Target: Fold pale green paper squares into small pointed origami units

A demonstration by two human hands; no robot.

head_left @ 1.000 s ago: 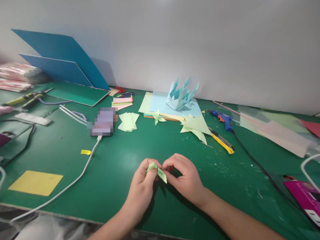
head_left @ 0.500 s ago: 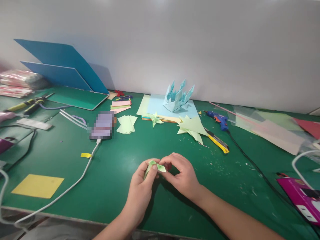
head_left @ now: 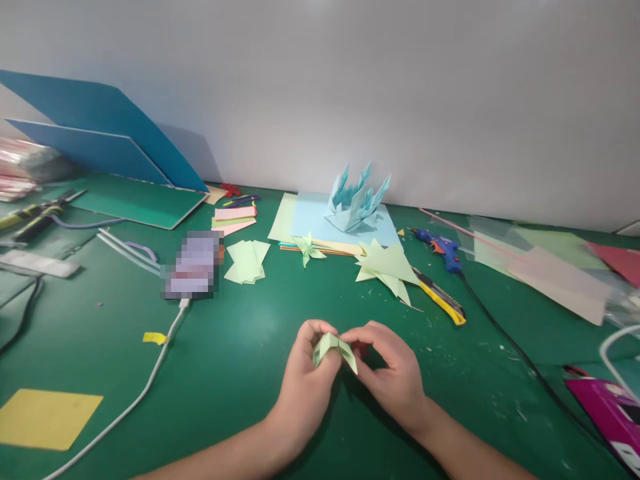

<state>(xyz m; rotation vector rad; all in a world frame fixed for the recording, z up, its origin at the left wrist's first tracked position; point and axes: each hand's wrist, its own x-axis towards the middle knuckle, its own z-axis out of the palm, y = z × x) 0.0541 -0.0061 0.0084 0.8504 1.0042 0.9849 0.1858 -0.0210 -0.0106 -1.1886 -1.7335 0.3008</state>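
The folded paper piece (head_left: 329, 343), pale green with creased, pointed flaps, is held above the smooth tabletop (head_left: 235, 380). The left hand (head_left: 306, 377) pinches it between thumb and curled fingers. The right hand (head_left: 393, 367) curls slightly parted fingers against the right flap; grip indeterminable. Ahead, green surface separates both hands from pointed paper sheets (head_left: 387, 261).

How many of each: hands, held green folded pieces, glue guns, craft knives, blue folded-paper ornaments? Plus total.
Hands: 2 (left hand, right hand)
Held green folded piece: 1
Glue gun: 1
Craft knife: 1
Blue folded-paper ornament: 1
Total: 6
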